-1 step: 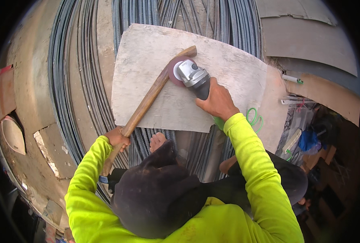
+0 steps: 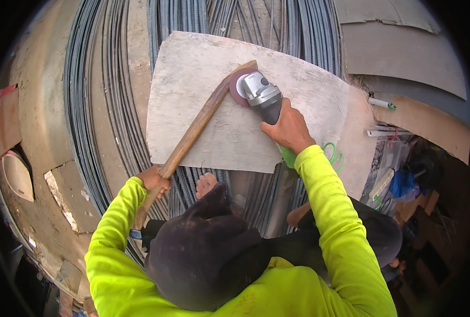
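A long, curved wooden handle point(image 2: 195, 129) lies slantwise, its far part over a pale, worn plywood sheet point(image 2: 315, 100). My left hand point(image 2: 154, 180) is closed round its near part, beside my bare foot point(image 2: 206, 184). My right hand point(image 2: 290, 127) grips the dark body of an angle grinder point(image 2: 262, 94) with a silver head. The grinder's reddish-brown disc point(image 2: 235, 91) is at the right side of the handle close to its far end; it overlaps the wood's edge in view. A green cord point(image 2: 340, 161) loops beside my right wrist.
Bundles of ribbed steel bars point(image 2: 90, 105) run under and past the plywood. Flat grey sheets point(image 2: 404, 53) are stacked at the far right. A blue plastic bag point(image 2: 402, 185) and assorted clutter sit at the right. A pale, rounded wooden piece point(image 2: 17, 177) rests at the far left.
My right hand and the grinder have shifted slightly right and toward the handle's far end. My left hand keeps its hold in nearly the same place.
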A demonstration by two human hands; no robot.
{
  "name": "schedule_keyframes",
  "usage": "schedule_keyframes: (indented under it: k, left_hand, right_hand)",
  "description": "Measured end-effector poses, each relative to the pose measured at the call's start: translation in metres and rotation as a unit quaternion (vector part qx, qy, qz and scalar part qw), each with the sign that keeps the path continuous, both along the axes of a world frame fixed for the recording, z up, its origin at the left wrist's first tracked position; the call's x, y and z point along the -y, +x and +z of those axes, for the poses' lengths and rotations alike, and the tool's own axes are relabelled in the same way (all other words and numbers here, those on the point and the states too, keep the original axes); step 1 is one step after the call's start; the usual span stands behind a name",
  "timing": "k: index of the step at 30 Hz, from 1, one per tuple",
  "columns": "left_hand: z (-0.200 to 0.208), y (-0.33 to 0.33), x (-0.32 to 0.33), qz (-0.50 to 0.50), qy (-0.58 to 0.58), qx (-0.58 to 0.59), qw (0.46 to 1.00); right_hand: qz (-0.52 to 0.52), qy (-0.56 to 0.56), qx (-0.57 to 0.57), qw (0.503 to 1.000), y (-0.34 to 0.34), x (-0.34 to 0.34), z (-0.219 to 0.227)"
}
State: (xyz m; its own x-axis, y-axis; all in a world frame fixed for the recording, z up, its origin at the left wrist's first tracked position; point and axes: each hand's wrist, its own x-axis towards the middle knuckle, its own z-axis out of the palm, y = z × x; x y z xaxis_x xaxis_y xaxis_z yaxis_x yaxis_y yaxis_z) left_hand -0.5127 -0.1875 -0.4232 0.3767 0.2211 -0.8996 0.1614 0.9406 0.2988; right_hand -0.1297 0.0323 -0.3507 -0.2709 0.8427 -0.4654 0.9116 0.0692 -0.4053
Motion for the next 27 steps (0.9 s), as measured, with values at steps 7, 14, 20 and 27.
schedule_keyframes:
  k: [7, 14, 20, 27]
  left_hand:
    - [-0.005, -0.004, 0.003, -0.001, -0.023, -0.006, 1.000]
    - [0.022, 0.007, -0.007, -0.010, 0.004, -0.054, 0.998]
    - [0.039, 0.014, -0.010, -0.017, 0.009, -0.073, 0.997]
    - [0.052, 0.021, -0.004, -0.027, 0.020, -0.113, 0.993]
  right_hand:
    - [0.021, 0.010, -0.029, 0.999, -0.012, 0.003, -0.004]
    - [0.027, -0.024, 0.014, 0.999, -0.007, -0.018, 0.018]
    - [0.091, -0.026, 0.039, 0.995, -0.007, -0.034, 0.033]
    - [0.089, -0.061, 0.066, 0.992, -0.005, -0.068, 0.046]
